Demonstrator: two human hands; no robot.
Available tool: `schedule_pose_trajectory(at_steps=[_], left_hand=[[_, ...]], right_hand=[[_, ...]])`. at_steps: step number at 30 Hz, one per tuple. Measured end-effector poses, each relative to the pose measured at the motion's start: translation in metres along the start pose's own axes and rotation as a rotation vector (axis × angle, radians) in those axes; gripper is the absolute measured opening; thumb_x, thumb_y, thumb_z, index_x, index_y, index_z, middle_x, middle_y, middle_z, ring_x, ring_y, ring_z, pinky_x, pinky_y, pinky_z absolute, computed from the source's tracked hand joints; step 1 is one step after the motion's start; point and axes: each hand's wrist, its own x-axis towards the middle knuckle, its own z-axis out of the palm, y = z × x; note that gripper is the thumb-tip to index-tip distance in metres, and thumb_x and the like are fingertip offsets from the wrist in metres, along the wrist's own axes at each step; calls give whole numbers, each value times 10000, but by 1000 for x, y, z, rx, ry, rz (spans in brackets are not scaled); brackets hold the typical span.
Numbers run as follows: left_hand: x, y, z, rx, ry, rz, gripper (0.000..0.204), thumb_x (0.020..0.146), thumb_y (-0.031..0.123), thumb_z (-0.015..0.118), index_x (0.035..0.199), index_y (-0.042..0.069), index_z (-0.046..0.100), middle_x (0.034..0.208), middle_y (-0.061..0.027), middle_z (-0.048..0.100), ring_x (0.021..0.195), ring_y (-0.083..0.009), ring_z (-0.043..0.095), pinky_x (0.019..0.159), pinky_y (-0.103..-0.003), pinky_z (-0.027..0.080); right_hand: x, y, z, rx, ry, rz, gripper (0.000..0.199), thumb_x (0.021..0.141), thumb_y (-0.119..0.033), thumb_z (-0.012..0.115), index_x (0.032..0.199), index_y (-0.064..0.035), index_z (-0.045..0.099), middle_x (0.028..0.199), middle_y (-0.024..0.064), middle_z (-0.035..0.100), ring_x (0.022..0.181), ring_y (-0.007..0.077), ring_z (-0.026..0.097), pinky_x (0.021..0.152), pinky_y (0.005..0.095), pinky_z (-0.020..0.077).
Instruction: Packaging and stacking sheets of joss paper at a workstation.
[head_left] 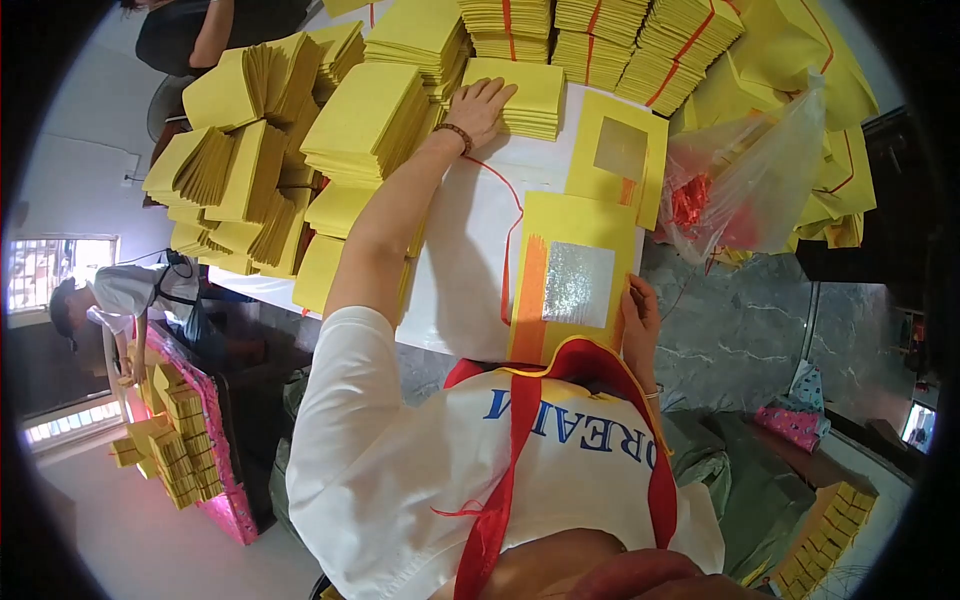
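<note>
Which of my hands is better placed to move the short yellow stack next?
Probably your left hand: it already rests on the short yellow stack. Your right hand is farther off, at the edge of the yellow sheet with the silver square.

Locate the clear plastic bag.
The clear plastic bag is at the head view's upper right, just right of the farther silver-patched yellow sheet.

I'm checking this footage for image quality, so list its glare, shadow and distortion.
In the head view, glare speckles the silver square on the yellow paper; in the same head view, a soft shadow crosses the white table; also in the head view, fisheye distortion bends the edges and leaves black corners.
</note>
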Motion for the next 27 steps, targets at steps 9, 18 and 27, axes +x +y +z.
schedule_pose_trajectory(at_steps=[9,18,27], left_hand=[[3,-3,-4,0,-68,-26,636,742,212,577,1336,179,351,1372,-94,358,1274,-297,318,1018,-467,273],[7,17,-34,54,-31,-4,771,695,363,699,1355,240,320,1388,-86,336,1287,-292,293,1016,-539,221],[-31,67,-40,-261,200,-49,609,756,250,641,1311,192,397,1332,-138,389,1233,-297,347,975,-518,262]], right_hand=[[-3,-8,0,-25,-14,-46,301,913,-108,507,1194,-2,492,1173,90,521,1057,159,512,905,279,408],[-7,-28,-18,-25,109,-22,287,919,-108,499,1188,-7,509,1177,74,535,1073,149,500,921,270,389],[-39,-41,-49,5,342,55,307,921,-187,513,1180,-23,523,1183,82,543,1049,171,530,871,294,420]])
